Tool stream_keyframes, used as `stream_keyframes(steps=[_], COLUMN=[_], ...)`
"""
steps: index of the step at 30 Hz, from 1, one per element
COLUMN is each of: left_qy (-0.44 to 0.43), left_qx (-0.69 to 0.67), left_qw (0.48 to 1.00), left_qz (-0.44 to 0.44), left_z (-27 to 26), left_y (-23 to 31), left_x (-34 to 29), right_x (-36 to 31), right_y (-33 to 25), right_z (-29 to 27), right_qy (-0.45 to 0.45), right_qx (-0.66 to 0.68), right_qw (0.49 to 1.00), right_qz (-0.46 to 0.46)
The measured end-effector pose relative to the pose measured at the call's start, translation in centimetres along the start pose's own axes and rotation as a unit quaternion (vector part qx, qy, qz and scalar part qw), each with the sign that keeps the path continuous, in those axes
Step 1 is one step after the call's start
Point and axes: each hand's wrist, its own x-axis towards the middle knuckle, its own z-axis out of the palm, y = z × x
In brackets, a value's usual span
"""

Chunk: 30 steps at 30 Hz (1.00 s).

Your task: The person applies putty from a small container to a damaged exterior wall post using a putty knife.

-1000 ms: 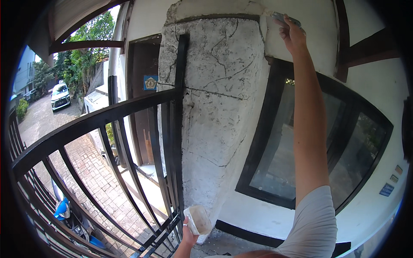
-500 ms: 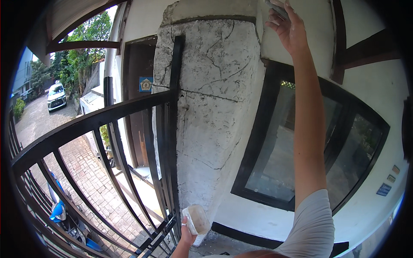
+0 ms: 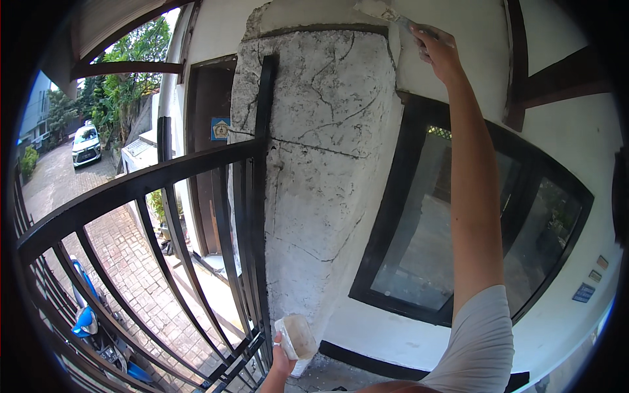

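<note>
On brown door (image 3: 213, 95), blue sign (image 3: 220, 129); right hand (image 3: 438, 49) around scraper (image 3: 393, 15), left hand (image 3: 281, 359) around tub (image 3: 287, 337)

Grip end of scraper (image 3: 391, 14) buried in right hand (image 3: 438, 49); blade perhaps clipped by top of view. Left hand (image 3: 282, 359): fingers behind tub (image 3: 289, 338) out of sight, forearm cut at bottom. Blue motorbike (image 3: 84, 322) broken up by bars near railing's (image 3: 141, 180) lower left corner. Blue wall plaque (image 3: 583, 293): lettering too small.

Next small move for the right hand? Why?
Probably a light stroke of the putty knife across the upper wall: the right hand grips it up near that surface, contact unclear, while the left hand holds the tub well below.
</note>
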Motion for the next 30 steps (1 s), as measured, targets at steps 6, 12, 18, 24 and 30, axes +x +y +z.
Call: stream_keyframes(steps=[6,12,18,24,30], left_qy=[0.002,0.0,0.007,0.018,0.029], left_qx=[0.008,0.009,0.02,0.002,0.018], left_qw=[1.0,1.0,1.0,1.0,0.999], left_qz=[-0.001,-0.006,-0.008,-0.003,0.004], left_z=[0.1,0.8,0.0,-0.2,-0.1], left_y=[-0.6,-0.4,-0.3,0.2,0.8], left_x=[0.6,0.4,-0.6,-1.3,-1.6], right_x=[1.1,2.0,0.1,1.2,2.4], right_y=[0.1,-1.1,-0.7,-0.9,-1.2], right_z=[0.5,-2.0,-4.2,-0.4,-0.5], right_qy=[0.089,0.115,0.098,0.074,0.137], right_qx=[-0.212,-0.252,-0.112,-0.084,-0.275], right_qw=[0.973,0.961,0.989,0.994,0.951], right_qz=[-0.018,0.017,0.01,0.011,-0.028])
